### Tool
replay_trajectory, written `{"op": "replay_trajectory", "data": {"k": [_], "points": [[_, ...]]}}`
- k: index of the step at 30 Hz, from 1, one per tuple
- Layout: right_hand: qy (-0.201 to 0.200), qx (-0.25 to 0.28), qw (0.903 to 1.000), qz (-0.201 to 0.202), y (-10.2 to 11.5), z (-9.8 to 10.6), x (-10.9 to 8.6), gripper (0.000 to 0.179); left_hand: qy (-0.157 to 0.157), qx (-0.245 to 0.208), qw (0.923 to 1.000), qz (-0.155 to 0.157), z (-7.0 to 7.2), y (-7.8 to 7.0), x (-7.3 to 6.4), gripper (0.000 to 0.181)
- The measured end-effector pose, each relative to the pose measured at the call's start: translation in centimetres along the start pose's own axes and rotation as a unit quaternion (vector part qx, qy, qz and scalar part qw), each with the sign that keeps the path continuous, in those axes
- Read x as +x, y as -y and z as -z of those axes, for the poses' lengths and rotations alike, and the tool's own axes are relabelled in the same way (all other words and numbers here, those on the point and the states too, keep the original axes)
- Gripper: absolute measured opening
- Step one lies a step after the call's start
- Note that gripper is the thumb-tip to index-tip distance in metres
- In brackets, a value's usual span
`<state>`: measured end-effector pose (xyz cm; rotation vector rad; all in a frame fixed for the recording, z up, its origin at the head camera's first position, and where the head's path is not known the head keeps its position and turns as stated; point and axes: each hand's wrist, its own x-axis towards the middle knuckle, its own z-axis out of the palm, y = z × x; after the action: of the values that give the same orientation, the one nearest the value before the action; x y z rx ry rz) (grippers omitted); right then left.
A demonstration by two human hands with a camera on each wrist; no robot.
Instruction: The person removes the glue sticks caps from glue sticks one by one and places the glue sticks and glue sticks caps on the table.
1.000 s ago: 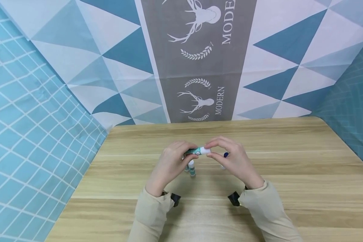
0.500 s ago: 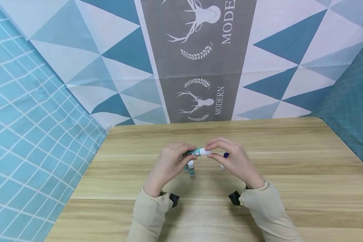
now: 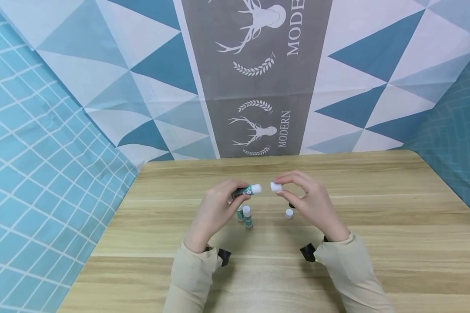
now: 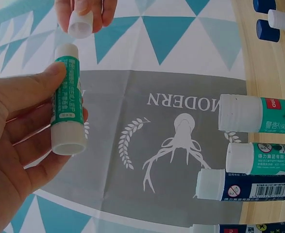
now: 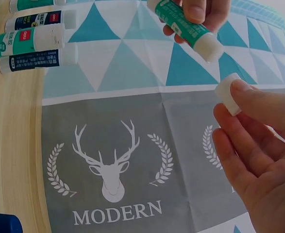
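A green-labelled glue stick [image 3: 252,190] is held tilted above the table between the thumb and fingers of my left hand [image 3: 211,213]. Its white, uncapped end [image 5: 209,47] points toward my right hand [image 3: 317,206]. That hand pinches a white cap [image 3: 276,186] between thumb and fingers. In the left wrist view, a small gap separates the cap [image 4: 80,24] from the stick [image 4: 68,92]. Below my left hand, several more glue sticks [image 3: 248,219] stand upright, some green-labelled [image 4: 278,116], others navy [image 4: 256,187].
Loose caps lie on the table by my right hand: a white one [image 3: 289,213] and dark blue ones [image 4: 267,31]. The wooden table [image 3: 160,269] meets a patterned backdrop [image 3: 254,87] at its far edge.
The white cap has come off the glue stick. My right hand has moved up and right with it, while my left hand has drawn slightly left with the stick.
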<state>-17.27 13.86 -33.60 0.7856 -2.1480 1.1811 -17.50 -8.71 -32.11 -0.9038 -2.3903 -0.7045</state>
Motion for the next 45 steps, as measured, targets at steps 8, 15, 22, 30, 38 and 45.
{"op": "replay_trajectory", "data": {"k": [8,15,22,30,38,45], "points": [[0.017,-0.041,0.9982,-0.040,-0.2,0.7,-0.1,0.025,-0.011,-0.004,0.9997,0.022,-0.1,0.5,-0.1,0.035],[0.065,-0.066,0.9900,-0.106,-0.3,1.2,-0.1,0.026,0.005,-0.008,0.9985,0.054,0.0,0.7,-0.2,0.032],[0.120,-0.098,0.9792,-0.131,-0.9,1.5,-0.2,0.025,0.035,-0.008,0.9956,0.087,0.2,0.9,-0.3,0.024],[0.166,-0.120,0.9662,-0.156,-1.5,1.6,-0.3,0.020,0.055,-0.009,0.9918,0.115,0.3,1.2,-0.4,0.018],[0.243,-0.145,0.9389,-0.196,-2.3,1.4,-0.5,0.008,0.091,0.014,0.9833,0.157,0.3,1.2,-0.7,0.018],[0.276,-0.166,0.9245,-0.203,-3.0,1.5,-0.8,0.003,0.128,0.031,0.9756,0.175,0.2,1.4,-0.9,0.019]]}}
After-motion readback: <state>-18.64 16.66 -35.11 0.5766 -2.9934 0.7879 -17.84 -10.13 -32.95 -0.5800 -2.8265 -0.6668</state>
